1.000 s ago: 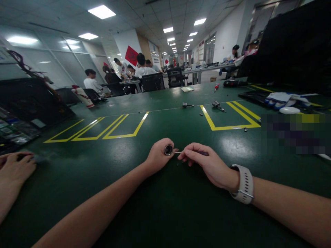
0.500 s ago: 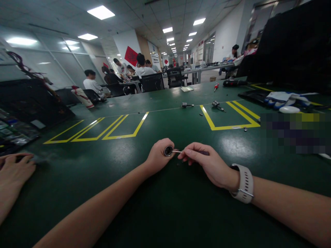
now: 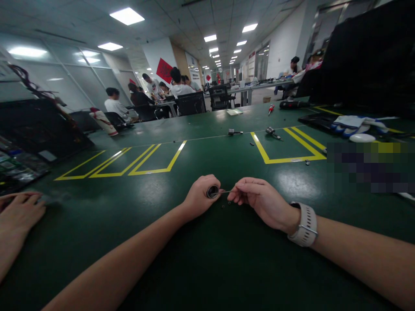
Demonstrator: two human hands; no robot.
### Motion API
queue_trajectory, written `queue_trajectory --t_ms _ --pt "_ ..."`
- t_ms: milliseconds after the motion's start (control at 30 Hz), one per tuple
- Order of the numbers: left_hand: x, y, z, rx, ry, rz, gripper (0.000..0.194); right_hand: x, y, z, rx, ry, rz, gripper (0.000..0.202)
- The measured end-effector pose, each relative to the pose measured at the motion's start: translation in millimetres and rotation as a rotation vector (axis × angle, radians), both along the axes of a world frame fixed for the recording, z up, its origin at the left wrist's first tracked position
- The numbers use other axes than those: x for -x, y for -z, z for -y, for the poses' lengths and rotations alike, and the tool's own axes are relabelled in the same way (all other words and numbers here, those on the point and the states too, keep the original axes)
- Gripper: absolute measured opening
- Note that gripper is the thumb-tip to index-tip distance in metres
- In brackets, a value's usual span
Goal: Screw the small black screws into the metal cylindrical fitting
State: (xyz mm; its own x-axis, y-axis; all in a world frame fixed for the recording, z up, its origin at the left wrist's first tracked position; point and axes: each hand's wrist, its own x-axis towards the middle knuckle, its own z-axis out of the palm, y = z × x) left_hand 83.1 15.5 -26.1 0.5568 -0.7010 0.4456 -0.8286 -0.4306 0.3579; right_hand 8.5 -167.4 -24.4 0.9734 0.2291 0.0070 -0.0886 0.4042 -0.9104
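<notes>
My left hand (image 3: 197, 196) is wrapped round a metal cylindrical part (image 3: 212, 191), its hollow round end turned toward me and to the right. Between the fingertips of my right hand (image 3: 262, 201) is a slim screwdriver (image 3: 225, 192). Its thin shaft runs left to the mouth of the part, and the handle is hidden by the hand; whether the tip touches inside cannot be made out. Just below the shaft, two tiny dark pieces, one a small ring (image 3: 223, 206), lie on the green table (image 3: 207, 268).
Further back lie two metal parts with shafts, one a cylinder (image 3: 231, 131), near yellow tape (image 3: 266, 157). A red screwdriver (image 3: 271, 109), a power tool (image 3: 293, 104) and gloves (image 3: 356, 124) are at right. A co-worker's hand (image 3: 24, 214) rests at left.
My right hand has rolled over, so the dark screwdriver handle no longer shows. The cylindrical part has shifted and turned slightly in my left hand. The other person's hand has hardly moved.
</notes>
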Motion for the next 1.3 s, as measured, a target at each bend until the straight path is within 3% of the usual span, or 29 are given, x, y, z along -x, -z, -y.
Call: queue_trajectory --t_ms 367,600,833,1000,1133,1300 --pt "-0.3 2.0 1.0 -0.026 -0.094 -0.021 0.019 1.9 -4.4 -2.5 -0.006 0.104 -0.003 0.015" --pt "-6.7 5.5 -1.7 0.129 -0.379 -0.154 0.019 -4.2 -1.8 1.3 0.072 0.425 0.013 0.016" --pt "-7.7 4.3 -1.7 0.213 -0.470 -0.148 0.021 -34.8 -1.6 33.0 0.359 0.676 0.129 0.016" --pt "-8.1 2.8 0.0 0.209 -0.494 -0.153 0.013 -42.6 2.4 40.4 0.623 0.497 0.150 0.015" --pt "-12.9 6.9 -0.4 0.235 -0.528 -0.081 0.014 -33.8 3.1 19.7 0.783 0.253 0.234 0.015" --pt "-17.1 11.1 -3.5 0.298 -0.512 0.026 0.012 -4.1 -0.5 -9.2 0.839 -0.080 0.413 0.012"
